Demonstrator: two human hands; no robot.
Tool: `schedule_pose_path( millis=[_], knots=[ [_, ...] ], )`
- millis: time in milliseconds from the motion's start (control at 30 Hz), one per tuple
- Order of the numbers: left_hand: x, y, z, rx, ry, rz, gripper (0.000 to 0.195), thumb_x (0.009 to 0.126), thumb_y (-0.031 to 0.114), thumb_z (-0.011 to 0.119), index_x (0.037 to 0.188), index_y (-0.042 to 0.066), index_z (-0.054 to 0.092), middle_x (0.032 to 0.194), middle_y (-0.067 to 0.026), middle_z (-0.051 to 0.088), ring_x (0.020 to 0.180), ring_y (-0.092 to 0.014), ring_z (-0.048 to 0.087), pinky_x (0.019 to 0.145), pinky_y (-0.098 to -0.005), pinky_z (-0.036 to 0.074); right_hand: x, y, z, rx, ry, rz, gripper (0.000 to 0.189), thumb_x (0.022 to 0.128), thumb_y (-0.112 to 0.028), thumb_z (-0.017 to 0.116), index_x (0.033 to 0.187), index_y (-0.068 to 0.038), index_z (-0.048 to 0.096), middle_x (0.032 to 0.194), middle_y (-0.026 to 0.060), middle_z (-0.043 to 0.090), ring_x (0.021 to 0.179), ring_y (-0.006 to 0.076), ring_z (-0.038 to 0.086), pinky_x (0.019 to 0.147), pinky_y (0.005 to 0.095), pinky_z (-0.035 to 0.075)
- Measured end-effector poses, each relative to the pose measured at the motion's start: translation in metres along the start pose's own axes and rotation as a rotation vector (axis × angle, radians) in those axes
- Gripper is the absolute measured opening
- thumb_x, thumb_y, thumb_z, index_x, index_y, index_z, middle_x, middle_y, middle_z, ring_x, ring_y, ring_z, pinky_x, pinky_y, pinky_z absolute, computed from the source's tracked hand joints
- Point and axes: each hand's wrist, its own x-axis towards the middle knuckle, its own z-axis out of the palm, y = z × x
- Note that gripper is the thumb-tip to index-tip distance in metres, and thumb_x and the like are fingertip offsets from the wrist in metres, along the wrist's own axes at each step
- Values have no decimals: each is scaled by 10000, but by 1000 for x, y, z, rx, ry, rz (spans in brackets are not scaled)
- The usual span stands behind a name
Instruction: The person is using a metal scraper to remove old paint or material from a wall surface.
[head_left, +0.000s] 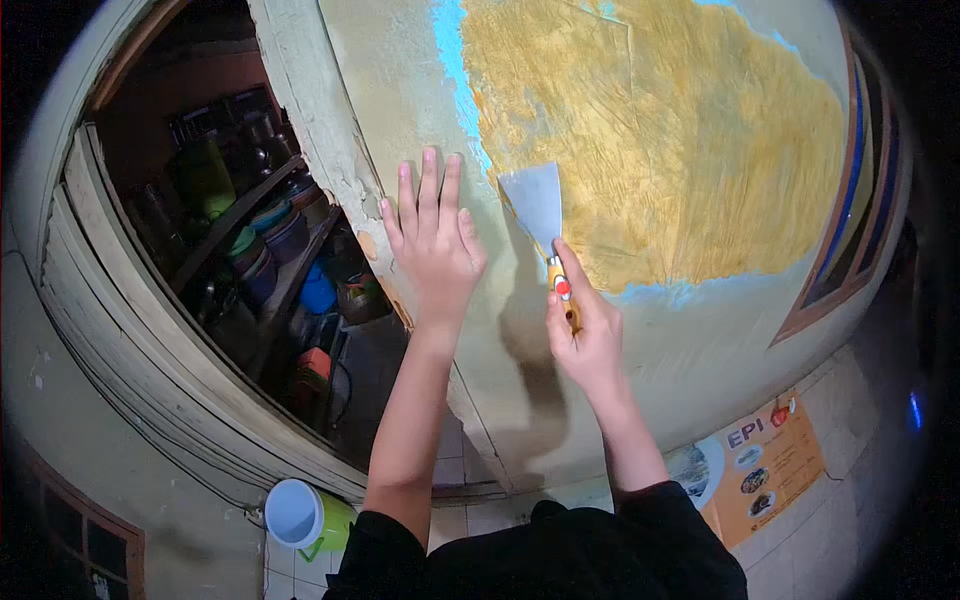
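Note:
My right hand (589, 326) grips the wooden handle of a putty knife (536, 199), its wide metal blade up against the left edge of a large yellow-brown patch (667, 150) on the wall. Bright blue paint borders parts of this patch. Flat on the pale wall (390, 82), with fingers pointing up, lies my left hand (435, 240), empty, between the patch and the door frame (349, 180), whose paint is chipped. A shadow falls on the wall below the knife.
Left of the frame, a dark doorway shows shelves (292, 262) with plastic tubs and pots. A green bucket (330, 517) with a pale inside stands on the tiled floor. An orange printed banner (772, 469) lies at lower right, below a brown-framed window (847, 247).

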Motion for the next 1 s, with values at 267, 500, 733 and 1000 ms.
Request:
schedule_pose_path(
  millis=[267, 500, 733, 1000],
  knots=[
    [0, -3, -3, 40, -22, -9, 509, 1034, 251, 296, 1509, 194, 469, 1597, -31, 387, 1496, -311, 298, 1215, -548, 135, 11, -19, 3, -54, -36, 52, 565, 896, -161, 653, 1446, -141, 528, 731, 153, 682, 508, 302, 636, 503, 400, 505],
    [2, 0, 1, 11, -6, -4, 508, 1035, 271, 304, 1509, 196, 468, 1593, -35, 392, 1497, -318, 293, 1203, -576, 151, 23, -31, -6, -180, -26, 42, 570, 886, -166, 657, 1442, -143, 536, 599, 119, 616, 472, 288, 607, 484, 398, 487],
    [2, 5, 1, -1, -9, -11, 512, 1043, 288, 277, 1506, 196, 473, 1595, -33, 389, 1495, -312, 296, 1217, -542, 125, 38, -20, 2, -153, 58, -9, 579, 878, -172, 672, 1442, -144, 544, 608, 119, 622, 453, 283, 585, 474, 383, 471],
    [2, 3, 0, 13, -7, -12, 511, 1017, 243, 331, 1506, 208, 473, 1595, -29, 390, 1493, -311, 302, 1216, -545, 137, 33, -7, 4, 27, 74, 10, 543, 874, -83, 662, 1409, -115, 574, 753, 169, 696, 540, 270, 669, 533, 356, 521]
  ],
)
